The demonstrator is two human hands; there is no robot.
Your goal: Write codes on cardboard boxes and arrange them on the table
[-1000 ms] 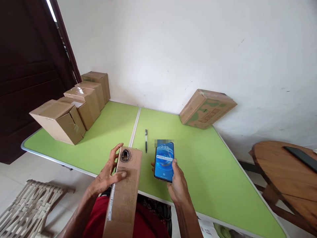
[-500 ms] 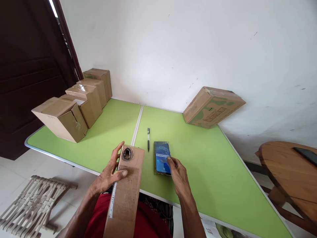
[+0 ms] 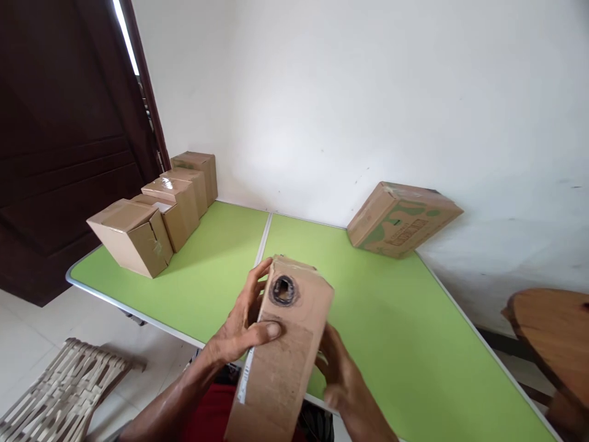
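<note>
My left hand [image 3: 246,319] grips a long narrow cardboard box [image 3: 288,368] by its left side, thumb on the front face and fingers behind. The box stands tilted in front of me and has a round hole with a dark scribbled rim [image 3: 284,290] near its top. My right hand [image 3: 343,380] is at the right edge of the box, with its fingertips hidden behind it and the thumb blurred. Whether it holds anything cannot be made out. Neither the phone nor the pen shows in this view; the box covers the spot where they were.
Several cardboard boxes [image 3: 142,236] stand in a row on the left of the green table [image 3: 391,319]. A printed carton [image 3: 405,221] leans against the wall at the back right. A woven stool [image 3: 69,387] is at lower left, a round wooden table [image 3: 556,337] at right.
The cardboard box has moved right and up with my left hand, covering the place of the phone and pen. My right hand, earlier on the phone, is now beside the box. The view has shifted.
</note>
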